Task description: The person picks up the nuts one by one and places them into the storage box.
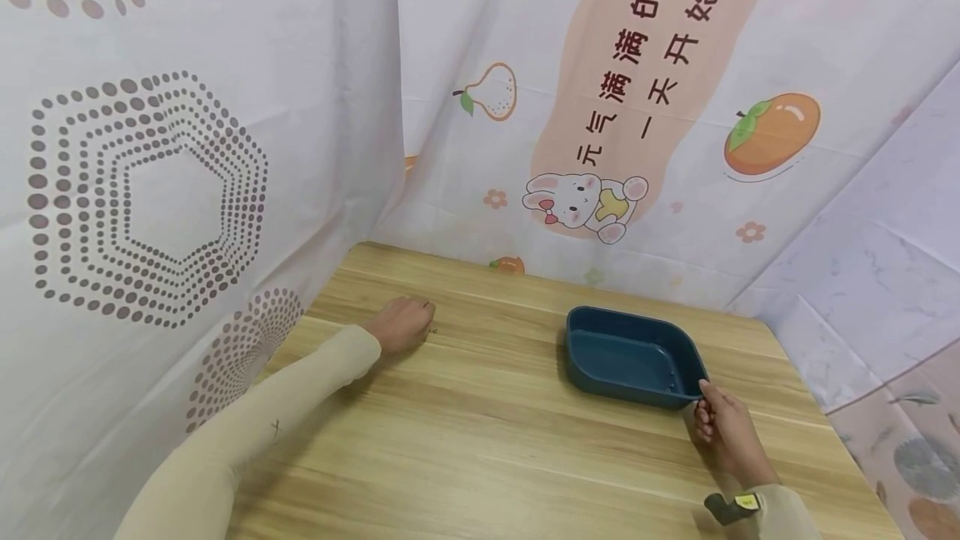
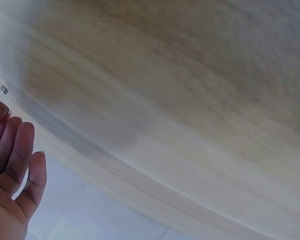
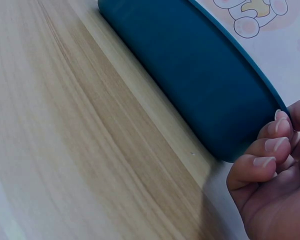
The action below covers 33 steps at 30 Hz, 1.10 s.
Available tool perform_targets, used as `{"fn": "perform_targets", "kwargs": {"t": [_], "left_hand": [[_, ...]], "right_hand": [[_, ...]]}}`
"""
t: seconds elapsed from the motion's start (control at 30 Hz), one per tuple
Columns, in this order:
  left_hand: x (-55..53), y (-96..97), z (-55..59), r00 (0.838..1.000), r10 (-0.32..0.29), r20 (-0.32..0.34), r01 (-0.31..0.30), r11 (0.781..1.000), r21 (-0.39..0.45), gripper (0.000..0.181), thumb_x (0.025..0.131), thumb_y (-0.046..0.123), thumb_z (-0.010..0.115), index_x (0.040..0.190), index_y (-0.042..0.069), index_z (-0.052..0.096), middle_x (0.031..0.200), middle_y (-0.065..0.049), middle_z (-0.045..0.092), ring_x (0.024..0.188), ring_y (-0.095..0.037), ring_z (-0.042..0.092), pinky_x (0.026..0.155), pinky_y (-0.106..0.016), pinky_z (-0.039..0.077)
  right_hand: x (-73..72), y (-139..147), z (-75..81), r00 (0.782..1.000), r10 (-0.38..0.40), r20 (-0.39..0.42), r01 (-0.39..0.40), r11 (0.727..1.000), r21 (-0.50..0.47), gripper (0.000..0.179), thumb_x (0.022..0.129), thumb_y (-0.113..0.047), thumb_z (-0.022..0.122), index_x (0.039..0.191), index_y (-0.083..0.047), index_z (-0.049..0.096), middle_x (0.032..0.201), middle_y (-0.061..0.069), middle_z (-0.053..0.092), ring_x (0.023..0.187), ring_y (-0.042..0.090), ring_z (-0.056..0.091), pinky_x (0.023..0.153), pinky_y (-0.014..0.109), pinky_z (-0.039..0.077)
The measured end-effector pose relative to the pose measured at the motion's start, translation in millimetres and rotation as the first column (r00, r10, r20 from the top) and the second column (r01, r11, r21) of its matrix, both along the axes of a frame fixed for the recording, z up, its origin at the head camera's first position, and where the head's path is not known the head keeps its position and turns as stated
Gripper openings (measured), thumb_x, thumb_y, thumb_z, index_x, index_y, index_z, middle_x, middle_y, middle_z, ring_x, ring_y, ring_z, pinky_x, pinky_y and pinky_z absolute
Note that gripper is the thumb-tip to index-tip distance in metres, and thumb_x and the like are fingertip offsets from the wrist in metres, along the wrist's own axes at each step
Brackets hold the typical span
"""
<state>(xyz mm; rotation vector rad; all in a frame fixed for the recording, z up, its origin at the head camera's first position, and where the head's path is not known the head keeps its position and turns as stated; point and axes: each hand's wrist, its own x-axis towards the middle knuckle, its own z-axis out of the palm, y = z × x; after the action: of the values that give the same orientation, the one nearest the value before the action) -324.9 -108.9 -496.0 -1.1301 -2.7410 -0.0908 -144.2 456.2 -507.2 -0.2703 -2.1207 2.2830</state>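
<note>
My right hand [image 1: 727, 432] pinches the near right corner of a dark teal plastic tray [image 1: 622, 397], thumb on the rim and curled fingers against the outer wall. In the right wrist view the fingers [image 3: 257, 167] lie beside the tray's end wall [image 3: 190, 80]. A few tiny dark pieces [image 1: 672, 383] lie inside it. My left hand [image 1: 405, 323] is low over the table at the far left, its thumb and forefinger tips close together. Beside them is a tiny metallic piece [image 2: 4, 90]. I cannot tell whether anything is between those fingertips.
The wooden table [image 1: 480, 440] runs up to patterned cloth hangings at the back, the left [image 1: 315, 107] and the right [image 1: 885, 273]. A black band with a yellow tag [image 1: 735, 507] sits at my right wrist.
</note>
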Motion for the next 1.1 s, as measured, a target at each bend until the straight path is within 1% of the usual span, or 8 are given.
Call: {"fn": "perform_targets", "kwargs": {"t": [0.17, 0.3, 0.47, 0.63, 0.8, 0.97, 1.1], "left_hand": [[-1.8, -0.4, 0.1, 1.000, -0.007, 0.015, 0.007, 1.000, 0.025, 0.007, 0.098, 0.007, 0.063, 0.092, 0.004, 0.063, 0.079, 0.001, 0.057, 0.066, -0.011, 0.053, 0.060, -0.026, 0.050], [-3.1, -0.3, 1.3, 0.999, -0.014, 0.039, 0.013, 0.999, 0.036, 0.008, 0.098, 0.006, 0.063, 0.091, 0.006, 0.061, 0.079, 0.003, 0.056, 0.067, -0.010, 0.053, 0.062, -0.025, 0.051], [-2.8, 0.7, 3.8, 0.998, -0.012, 0.061, 0.009, 0.999, 0.035, 0.008, 0.100, 0.009, 0.064, 0.092, 0.006, 0.062, 0.081, 0.002, 0.058, 0.071, -0.012, 0.057, 0.065, -0.026, 0.053], [-2.6, 2.9, 6.9, 0.998, -0.002, 0.062, 0.001, 1.000, 0.024, 0.009, 0.101, 0.012, 0.065, 0.095, 0.006, 0.063, 0.084, 0.001, 0.058, 0.075, -0.012, 0.058, 0.067, -0.026, 0.053], [-2.8, 5.6, 11.0, 0.998, -0.002, 0.070, 0.000, 1.000, 0.026, 0.010, 0.100, 0.010, 0.064, 0.091, 0.008, 0.061, 0.082, 0.003, 0.055, 0.072, -0.010, 0.053, 0.064, -0.024, 0.051], [-4.1, 10.1, 11.3, 0.997, -0.022, 0.067, 0.021, 1.000, 0.024, 0.012, 0.101, 0.008, 0.062, 0.088, 0.009, 0.061, 0.080, 0.004, 0.054, 0.070, -0.009, 0.052, 0.062, -0.021, 0.049], [-4.0, 14.8, 10.1, 0.997, -0.041, 0.059, 0.040, 0.999, 0.031, 0.010, 0.101, 0.006, 0.061, 0.090, 0.007, 0.062, 0.081, 0.003, 0.056, 0.071, -0.010, 0.054, 0.063, -0.021, 0.051]], "right_hand": [[0.2, -1, 0.5, 1.000, -0.002, 0.000, 0.002, 1.000, -0.004, 0.042, 0.112, -0.033, 0.043, 0.077, -0.011, 0.050, 0.063, -0.005, 0.047, 0.051, 0.007, 0.040, 0.048, 0.022, 0.033], [0.6, -2, 1.3, 1.000, -0.004, 0.004, 0.004, 1.000, -0.004, 0.041, 0.112, -0.033, 0.044, 0.077, -0.011, 0.049, 0.064, -0.005, 0.047, 0.052, 0.007, 0.039, 0.048, 0.022, 0.034], [0.8, -2, 1.7, 1.000, -0.002, 0.007, 0.002, 1.000, -0.007, 0.041, 0.112, -0.033, 0.044, 0.078, -0.011, 0.049, 0.064, -0.005, 0.047, 0.052, 0.008, 0.039, 0.048, 0.022, 0.034], [-0.5, -1, 2.1, 1.000, -0.002, 0.012, 0.002, 1.000, 0.006, 0.042, 0.112, -0.034, 0.044, 0.077, -0.011, 0.050, 0.063, -0.005, 0.047, 0.051, 0.007, 0.041, 0.048, 0.023, 0.036], [-2.5, 1, 2.5, 1.000, -0.004, 0.025, 0.003, 0.999, 0.032, 0.043, 0.111, -0.036, 0.045, 0.078, -0.010, 0.051, 0.064, -0.004, 0.048, 0.051, 0.008, 0.042, 0.048, 0.023, 0.039], [-3.1, 2, 2.4, 0.999, -0.005, 0.037, 0.004, 0.999, 0.036, 0.042, 0.111, -0.037, 0.045, 0.079, -0.010, 0.051, 0.065, -0.004, 0.048, 0.051, 0.008, 0.042, 0.049, 0.023, 0.040], [-2.2, 2, 1.3, 0.999, -0.002, 0.033, 0.001, 1.000, 0.026, 0.042, 0.111, -0.036, 0.044, 0.079, -0.011, 0.050, 0.064, -0.004, 0.047, 0.051, 0.008, 0.042, 0.049, 0.023, 0.038]]}}
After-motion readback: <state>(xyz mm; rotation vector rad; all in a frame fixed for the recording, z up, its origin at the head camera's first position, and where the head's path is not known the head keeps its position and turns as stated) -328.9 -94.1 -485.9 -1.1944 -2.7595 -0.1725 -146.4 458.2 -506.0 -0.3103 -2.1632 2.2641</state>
